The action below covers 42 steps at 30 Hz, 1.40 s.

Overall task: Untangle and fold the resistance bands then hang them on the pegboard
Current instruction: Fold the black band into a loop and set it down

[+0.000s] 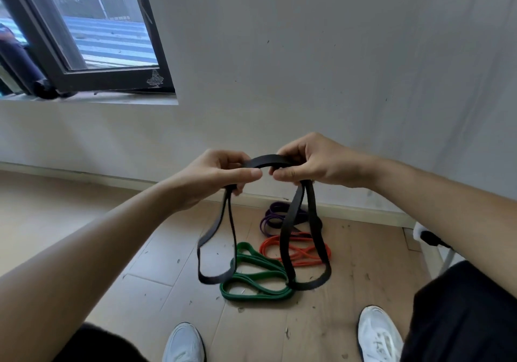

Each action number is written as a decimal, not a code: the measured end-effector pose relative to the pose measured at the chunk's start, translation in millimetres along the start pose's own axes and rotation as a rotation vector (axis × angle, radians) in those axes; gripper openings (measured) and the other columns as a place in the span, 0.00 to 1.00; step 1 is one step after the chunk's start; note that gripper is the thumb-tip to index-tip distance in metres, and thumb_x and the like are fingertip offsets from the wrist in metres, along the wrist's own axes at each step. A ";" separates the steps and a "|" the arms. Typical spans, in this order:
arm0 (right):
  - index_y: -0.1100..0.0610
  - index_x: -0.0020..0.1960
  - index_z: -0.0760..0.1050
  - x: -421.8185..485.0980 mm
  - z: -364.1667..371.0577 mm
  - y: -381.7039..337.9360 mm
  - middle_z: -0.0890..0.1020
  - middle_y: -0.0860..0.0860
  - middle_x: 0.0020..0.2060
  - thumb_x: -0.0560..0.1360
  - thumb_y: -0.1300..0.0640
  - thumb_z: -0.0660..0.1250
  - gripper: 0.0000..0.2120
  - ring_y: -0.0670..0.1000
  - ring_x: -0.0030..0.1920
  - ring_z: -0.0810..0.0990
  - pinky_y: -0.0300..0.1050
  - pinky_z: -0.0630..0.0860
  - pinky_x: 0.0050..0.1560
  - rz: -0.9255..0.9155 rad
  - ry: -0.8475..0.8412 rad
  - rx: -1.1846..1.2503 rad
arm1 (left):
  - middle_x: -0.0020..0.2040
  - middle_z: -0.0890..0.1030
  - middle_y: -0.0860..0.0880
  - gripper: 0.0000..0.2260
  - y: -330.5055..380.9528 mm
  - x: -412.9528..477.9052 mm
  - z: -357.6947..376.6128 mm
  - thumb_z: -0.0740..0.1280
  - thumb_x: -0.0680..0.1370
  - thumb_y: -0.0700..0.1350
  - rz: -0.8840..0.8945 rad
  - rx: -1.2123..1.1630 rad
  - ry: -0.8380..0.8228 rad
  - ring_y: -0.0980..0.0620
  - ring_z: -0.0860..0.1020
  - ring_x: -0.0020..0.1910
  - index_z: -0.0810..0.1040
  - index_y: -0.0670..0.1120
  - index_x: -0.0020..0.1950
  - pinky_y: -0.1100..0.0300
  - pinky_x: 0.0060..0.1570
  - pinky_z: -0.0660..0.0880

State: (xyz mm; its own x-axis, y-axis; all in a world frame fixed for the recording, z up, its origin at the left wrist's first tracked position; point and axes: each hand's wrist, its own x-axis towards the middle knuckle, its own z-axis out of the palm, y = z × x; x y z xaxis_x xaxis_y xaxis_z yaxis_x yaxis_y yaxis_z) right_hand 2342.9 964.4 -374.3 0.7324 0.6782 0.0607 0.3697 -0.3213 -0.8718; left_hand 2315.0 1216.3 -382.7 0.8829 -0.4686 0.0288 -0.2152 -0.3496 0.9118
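Seen from the person's own head, looking down at two bare arms stretched forward. Both hands are raised in front of a pale wall (321, 62) and share one black resistance band (267, 159). The left hand (215, 174) has its fingers curled over the band, with the thumb lying along the underside and pointing towards the other hand. The right hand (313, 163) is likewise curled round the band, fingertips tucked under and the thumb tip close to the left thumb, the two nearly touching. A short stretch of the band arches between the hands, just above the thumbs. From below the left hand a long narrow loop of it hangs down and slightly left. From below the right hand a second, wider loop hangs down. The ends of both loops appear to reach the wooden floor (134, 283), though contact is hard to judge. Three more bands lie on the floor beyond the hanging loops, close to the skirting board. A green band (274, 293) is folded into several loops nearest the person, and the right-hand black loop crosses in front of it. An orange band (303, 259) lies just behind the green one. A purple band (272, 216) lies farthest away, near the wall. At the bottom edge are two white trainers (377, 333) and dark shorts. A dark-framed window (92, 34) sits at the upper left.
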 end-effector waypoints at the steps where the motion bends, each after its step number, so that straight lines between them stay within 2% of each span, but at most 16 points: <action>1: 0.62 0.50 0.83 2.0 2.6 -0.3 0.78 0.46 0.31 0.76 0.59 0.74 0.06 0.43 0.33 0.76 0.34 0.73 0.36 0.000 -0.018 -0.029 | 0.38 0.78 0.46 0.23 4.1 2.8 7.2 0.76 0.70 0.58 0.009 0.005 0.005 0.50 0.77 0.38 0.82 0.40 0.51 0.58 0.43 0.76; 3: 0.60 0.46 0.82 5.5 4.9 2.0 0.78 0.44 0.31 0.75 0.61 0.75 0.03 0.42 0.34 0.77 0.33 0.73 0.38 0.008 -0.041 -0.069 | 0.34 0.78 0.51 0.17 8.6 7.9 16.1 0.77 0.73 0.55 0.026 0.019 0.054 0.53 0.77 0.35 0.83 0.41 0.49 0.54 0.43 0.76; 5: 0.61 0.44 0.80 7.8 3.1 7.2 0.78 0.47 0.33 0.74 0.62 0.76 0.05 0.43 0.36 0.78 0.35 0.74 0.40 0.021 -0.054 -0.115 | 0.32 0.76 0.53 0.15 11.7 10.8 18.9 0.74 0.74 0.54 0.053 0.016 0.108 0.55 0.75 0.33 0.83 0.42 0.48 0.53 0.43 0.74; 9: 0.63 0.46 0.80 10.3 -2.3 24.7 0.80 0.53 0.37 0.74 0.60 0.76 0.07 0.47 0.40 0.79 0.42 0.75 0.45 0.105 -0.104 -0.178 | 0.33 0.71 0.48 0.10 17.7 9.8 17.9 0.73 0.73 0.52 0.115 -0.081 0.197 0.53 0.71 0.33 0.83 0.44 0.45 0.57 0.43 0.75; 12: 0.60 0.45 0.81 10.7 -3.7 40.6 0.81 0.52 0.38 0.74 0.57 0.76 0.06 0.48 0.40 0.78 0.49 0.74 0.45 0.178 -0.138 -0.187 | 0.31 0.71 0.52 0.10 18.8 7.7 10.4 0.75 0.75 0.50 0.148 -0.174 0.274 0.54 0.70 0.30 0.82 0.43 0.46 0.59 0.43 0.76; 16: 0.55 0.47 0.82 11.4 -5.1 43.2 0.85 0.49 0.41 0.76 0.55 0.75 0.04 0.43 0.42 0.81 0.45 0.74 0.45 0.202 -0.135 -0.181 | 0.29 0.70 0.54 0.11 15.0 3.7 -3.3 0.74 0.76 0.51 0.170 -0.244 0.337 0.54 0.69 0.29 0.80 0.43 0.46 0.61 0.42 0.76; 20: 0.56 0.56 0.83 8.4 -7.7 34.2 0.88 0.50 0.44 0.78 0.53 0.72 0.09 0.44 0.46 0.84 0.43 0.75 0.43 0.165 -0.047 -0.155 | 0.31 0.70 0.52 0.14 5.2 -1.8 -18.1 0.75 0.76 0.53 0.101 -0.265 0.341 0.53 0.70 0.29 0.79 0.43 0.47 0.60 0.42 0.76; 24: 0.55 0.60 0.82 6.8 -10.7 29.3 0.87 0.48 0.41 0.79 0.52 0.70 0.12 0.44 0.45 0.86 0.42 0.73 0.40 0.130 0.051 -0.110 | 0.33 0.74 0.52 0.27 -8.4 -7.3 -25.3 0.81 0.64 0.59 -0.011 -0.204 0.238 0.54 0.72 0.30 0.82 0.41 0.53 0.61 0.42 0.78; 25: 0.55 0.60 0.82 7.0 -11.5 27.7 0.87 0.48 0.39 0.79 0.53 0.70 0.12 0.45 0.44 0.86 0.40 0.72 0.38 0.119 0.073 -0.087 | 0.34 0.75 0.52 0.28 -10.9 -7.8 -24.2 0.82 0.63 0.59 -0.031 -0.179 0.204 0.55 0.73 0.31 0.83 0.42 0.53 0.61 0.42 0.78; 28: 0.58 0.61 0.82 7.6 -8.3 20.2 0.84 0.45 0.37 0.79 0.56 0.70 0.12 0.45 0.42 0.85 0.32 0.74 0.37 0.066 0.095 -0.001 | 0.38 0.78 0.50 0.19 -9.6 -7.0 -11.1 0.78 0.71 0.53 -0.057 -0.092 0.116 0.52 0.75 0.36 0.83 0.43 0.56 0.61 0.41 0.77; 31: 0.59 0.60 0.82 9.0 0.4 14.0 0.83 0.47 0.37 0.79 0.57 0.71 0.12 0.46 0.42 0.83 0.34 0.77 0.42 0.006 0.040 -0.015 | 0.39 0.76 0.45 0.18 -1.7 -1.0 5.6 0.74 0.72 0.52 -0.023 -0.019 0.105 0.50 0.74 0.36 0.83 0.42 0.56 0.61 0.38 0.77; 36: 0.55 0.62 0.81 8.5 3.1 15.3 0.84 0.46 0.42 0.74 0.57 0.77 0.17 0.42 0.44 0.83 0.38 0.79 0.49 0.028 -0.012 -0.102 | 0.31 0.73 0.53 0.15 11.8 4.3 12.1 0.72 0.73 0.52 0.089 -0.026 0.235 0.55 0.71 0.30 0.84 0.43 0.51 0.63 0.34 0.74; 39: 0.59 0.57 0.82 9.7 7.3 30.4 0.84 0.58 0.45 0.73 0.63 0.77 0.13 0.46 0.44 0.82 0.41 0.79 0.47 0.060 -0.054 -0.125 | 0.29 0.71 0.53 0.14 15.8 4.7 9.9 0.72 0.73 0.50 0.139 -0.104 0.314 0.56 0.68 0.27 0.83 0.41 0.50 0.61 0.34 0.73; 42: 0.59 0.55 0.83 13.6 12.1 49.5 0.85 0.58 0.47 0.73 0.62 0.77 0.11 0.46 0.43 0.82 0.42 0.79 0.48 0.137 -0.084 -0.207 | 0.28 0.69 0.55 0.11 17.0 5.1 5.1 0.74 0.76 0.49 0.161 -0.187 0.393 0.55 0.66 0.26 0.82 0.42 0.49 0.60 0.35 0.73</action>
State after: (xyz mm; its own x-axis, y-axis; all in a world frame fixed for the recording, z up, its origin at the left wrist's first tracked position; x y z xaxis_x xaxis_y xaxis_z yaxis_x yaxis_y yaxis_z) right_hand 2364.3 965.7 -422.6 0.7365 0.6691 -0.0991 0.3863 -0.5364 -0.7504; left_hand 2313.7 1203.9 -369.1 0.9433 -0.1497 0.2961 -0.3156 -0.1288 0.9401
